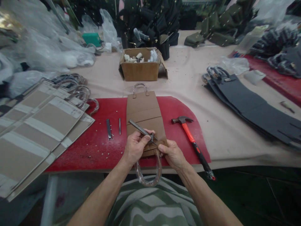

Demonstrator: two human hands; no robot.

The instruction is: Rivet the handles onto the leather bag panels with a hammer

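Nearest, a plastic-wrapped brown loop handle (150, 183) overhangs the red mat (178, 108); by its base, the left hand (136, 146) closes on slim grey metal tools (139, 126) and the right hand (173, 153) pinches the tan panel (144, 106) lying on that mat. Placing them accurately seems to call for a steady pinch. Beyond, a brown cardboard box (140, 72) stands, without readable writing or brand.

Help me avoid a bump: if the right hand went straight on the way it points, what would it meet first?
Probably the metal tools held by the left hand, just ahead of the right hand; depth is unclear.
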